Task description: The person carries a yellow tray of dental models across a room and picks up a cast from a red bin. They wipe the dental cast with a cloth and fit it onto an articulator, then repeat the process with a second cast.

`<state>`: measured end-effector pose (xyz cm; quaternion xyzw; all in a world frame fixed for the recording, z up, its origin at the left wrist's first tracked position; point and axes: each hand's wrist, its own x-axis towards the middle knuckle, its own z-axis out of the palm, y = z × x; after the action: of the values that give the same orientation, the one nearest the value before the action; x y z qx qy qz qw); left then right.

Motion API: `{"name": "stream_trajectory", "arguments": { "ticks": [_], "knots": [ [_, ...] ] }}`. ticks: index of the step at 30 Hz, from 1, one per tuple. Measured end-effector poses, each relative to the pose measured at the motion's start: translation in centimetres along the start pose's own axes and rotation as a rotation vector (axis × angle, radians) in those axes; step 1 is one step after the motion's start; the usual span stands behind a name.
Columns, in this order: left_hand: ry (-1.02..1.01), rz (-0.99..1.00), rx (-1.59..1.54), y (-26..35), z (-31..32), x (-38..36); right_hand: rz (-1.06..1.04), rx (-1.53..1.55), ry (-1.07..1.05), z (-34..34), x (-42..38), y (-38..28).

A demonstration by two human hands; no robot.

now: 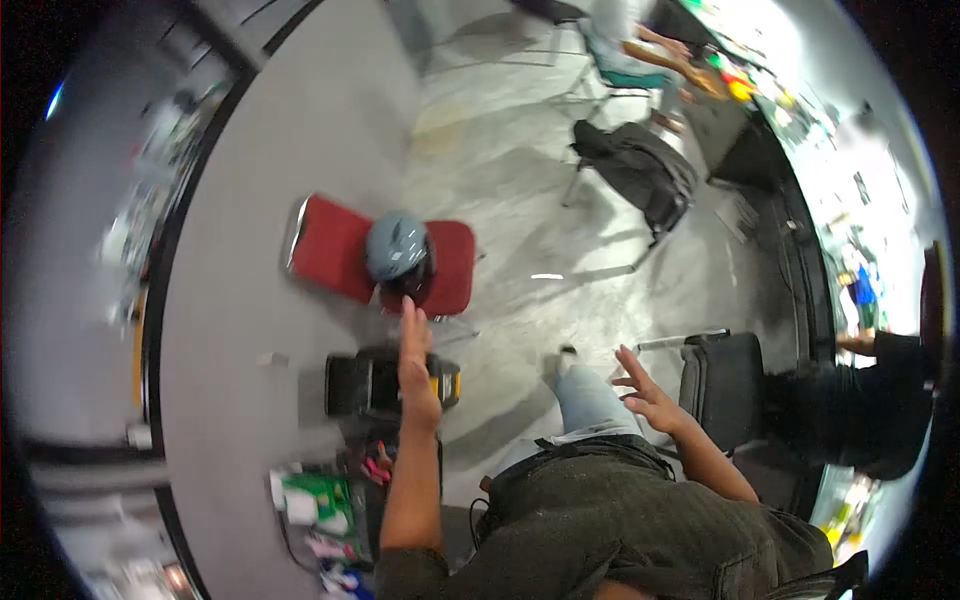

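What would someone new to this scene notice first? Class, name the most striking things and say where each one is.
A grey helmet sits on a red chair near the middle of the view, bright against the pale floor. The left hand stretches toward it with straight fingers, above a black and yellow case. The right hand hangs open with spread fingers, beside a black chair.

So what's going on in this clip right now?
A person stands by a grey table. Their left hand stretches out, open, toward a grey-blue helmet resting on a red chair, not touching it. Under the arm sits a black and yellow case. The right hand hangs open in the air, holding nothing. Another person sits at a far desk.
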<state>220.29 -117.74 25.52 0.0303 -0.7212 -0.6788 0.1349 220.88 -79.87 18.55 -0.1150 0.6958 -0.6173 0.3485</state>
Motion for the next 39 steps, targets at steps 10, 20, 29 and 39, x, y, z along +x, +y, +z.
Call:
{"name": "stream_trajectory", "arguments": {
  "ticks": [10, 20, 29, 39],
  "knots": [
    [-0.303, 0.006, -0.088, -2.3, 10.0, 25.8, -0.154, 0.281, 0.45, -9.1, 9.8, -3.9],
    [-0.185, -0.073, -0.156, -7.6, 6.3, 29.9, -0.581, 0.028, 0.216, -19.1, 33.9, -25.3],
    [-0.225, -0.056, -0.154, -8.1, 6.0, 44.5, -0.627, -0.095, 0.382, -22.6, 45.0, -33.8],
    [-0.48, 0.108, -0.197, -5.3, 11.9, 67.0, -0.291, 0.093, 0.607, -26.1, 45.4, -26.8]
  ]
}}
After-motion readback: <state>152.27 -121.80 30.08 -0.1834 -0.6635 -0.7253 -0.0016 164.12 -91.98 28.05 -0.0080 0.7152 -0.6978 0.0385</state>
